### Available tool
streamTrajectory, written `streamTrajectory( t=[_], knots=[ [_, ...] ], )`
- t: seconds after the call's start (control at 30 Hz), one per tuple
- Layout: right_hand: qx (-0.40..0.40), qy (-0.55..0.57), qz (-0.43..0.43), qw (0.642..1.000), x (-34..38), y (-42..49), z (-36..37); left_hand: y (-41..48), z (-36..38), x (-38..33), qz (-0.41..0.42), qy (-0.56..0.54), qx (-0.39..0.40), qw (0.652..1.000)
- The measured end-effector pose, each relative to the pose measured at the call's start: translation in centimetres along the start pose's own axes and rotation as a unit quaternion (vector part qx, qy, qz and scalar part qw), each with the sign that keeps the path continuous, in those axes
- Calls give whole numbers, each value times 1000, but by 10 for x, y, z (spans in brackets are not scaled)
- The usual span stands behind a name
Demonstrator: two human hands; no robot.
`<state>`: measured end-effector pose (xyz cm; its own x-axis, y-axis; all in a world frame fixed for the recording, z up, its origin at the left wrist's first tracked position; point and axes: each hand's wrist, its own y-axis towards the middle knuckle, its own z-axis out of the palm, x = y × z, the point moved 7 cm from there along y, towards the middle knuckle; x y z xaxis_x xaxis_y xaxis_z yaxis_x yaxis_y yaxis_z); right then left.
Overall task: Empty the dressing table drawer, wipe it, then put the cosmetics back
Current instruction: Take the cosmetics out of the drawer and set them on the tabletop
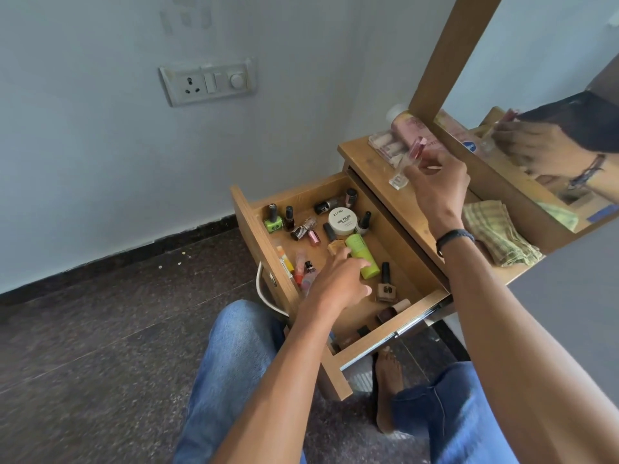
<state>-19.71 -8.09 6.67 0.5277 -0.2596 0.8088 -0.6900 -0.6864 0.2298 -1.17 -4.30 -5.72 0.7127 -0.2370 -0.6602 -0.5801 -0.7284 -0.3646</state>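
Green tube (357, 245) under left hand (335, 283)

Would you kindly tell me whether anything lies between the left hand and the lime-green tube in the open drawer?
Nothing visible does: the left hand has its fingertips at the lime-green plastic tube in the wooden drawer. The right hand holds a clear glass bottle over the tabletop.

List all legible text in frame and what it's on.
"ZUDIO": lid of the white jar in the drawer.
"NAIL POLISH": same lid; the line under it is too small to read.
Green nail polish bottle and brown nail polish bottle: dark marks, unreadable.
Pink bottle on the table top: print blurred.
Glass bottle in the right hand: no readable text.
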Motion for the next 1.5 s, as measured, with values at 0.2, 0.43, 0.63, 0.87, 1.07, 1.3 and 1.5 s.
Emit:
streamTrajectory(
  t=[0.2,0.43,0.63,0.87,1.07,1.3,1.5],
  knots=[
    [2,20,33,999,-23,7,11,-1,-1,0,-3,2,4,1000],
    [-125,22,-110,986,-25,-70,-14,-2,-3,1,-23,-4,-12,1000],
    [52,-124,-179,975,-47,-123,25,-12,-11,2,-76,-16,-37,996],
    [212,-271,-105,933,-80,-126,58,-14,-16,-1,-81,-1,-59,995],
    [183,-240,-74,950,-76,-126,48,-17,-22,-1,-84,-3,-82,993],
    [59,-109,-67,990,-62,-133,18,-14,-38,-4,-27,-24,-186,982],
    [-43,23,-131,990,-34,-129,-16,-14,-45,-1,-6,-24,-269,963]
  ],
)
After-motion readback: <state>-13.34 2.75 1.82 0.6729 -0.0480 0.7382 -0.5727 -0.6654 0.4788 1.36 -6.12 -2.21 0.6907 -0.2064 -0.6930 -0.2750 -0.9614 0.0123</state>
